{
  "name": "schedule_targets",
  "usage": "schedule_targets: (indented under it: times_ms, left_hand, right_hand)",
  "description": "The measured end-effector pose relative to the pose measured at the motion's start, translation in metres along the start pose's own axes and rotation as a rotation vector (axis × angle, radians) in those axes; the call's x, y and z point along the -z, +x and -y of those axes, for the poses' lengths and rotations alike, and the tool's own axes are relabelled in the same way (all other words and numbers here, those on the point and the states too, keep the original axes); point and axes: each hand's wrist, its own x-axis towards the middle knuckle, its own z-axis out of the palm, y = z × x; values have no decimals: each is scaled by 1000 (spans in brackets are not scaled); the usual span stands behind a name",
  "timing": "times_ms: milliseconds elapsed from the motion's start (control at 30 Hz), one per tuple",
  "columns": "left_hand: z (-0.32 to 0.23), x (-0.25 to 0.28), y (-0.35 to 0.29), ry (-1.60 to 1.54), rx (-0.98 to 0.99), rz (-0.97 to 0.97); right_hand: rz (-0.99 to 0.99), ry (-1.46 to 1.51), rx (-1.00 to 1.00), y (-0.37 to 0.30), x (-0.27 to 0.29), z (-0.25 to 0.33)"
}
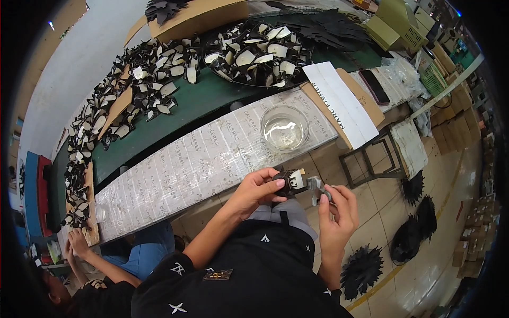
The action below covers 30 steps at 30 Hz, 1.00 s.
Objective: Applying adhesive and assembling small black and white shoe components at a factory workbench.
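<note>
Held piece [290, 182]: glossy on the dark side, smooth and matt on the cream one
Small grey item [315, 184]: dull, material too blurred to tell
Curved pieces [260, 55]: shiny dark outsides, smooth pale linings
Bowl [263, 130]: clear and glossy, glass or plastic, cannot tell which
Bench cover [196, 164]: paper-like under shiny, wrinkled clear film
Belt [183, 103]: smooth, low sheen
Box [207, 20]: matt cardboard
White sheet [339, 106]: smooth, matt, paper-like
Phone [374, 86]: glossy, glass-like face
Stool [412, 146]: metal-like frame, rough worn top
Shirt [228, 254]: matt cloth
</note>
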Motion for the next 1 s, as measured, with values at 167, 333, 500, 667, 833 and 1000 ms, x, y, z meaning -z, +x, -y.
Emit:
schedule_targets:
  times_ms: [167,333,500,667,833,1000]
  left_hand:
    - [1,2,2,-99,36,29]
    - [1,4,2,-192,55,80]
    - [15,18,-3,-557,43,190]
    - [10,1,-12,-846,16,564]
    - [-15,-23,-19,-828,8,737]
    - [-34,-8,-4,-311,-168,501]
  right_hand:
    - [-64,-19,-12,3,5,-6]
    - [-107,170,-120,3,9,-8]
    - [-109,305,-172,-2,10,-19]
    - [-126,297,-234,-7,11,-27]
    - [-90,318,-325,-11,15,-41]
    - [-96,469,-469,-11,18,-56]
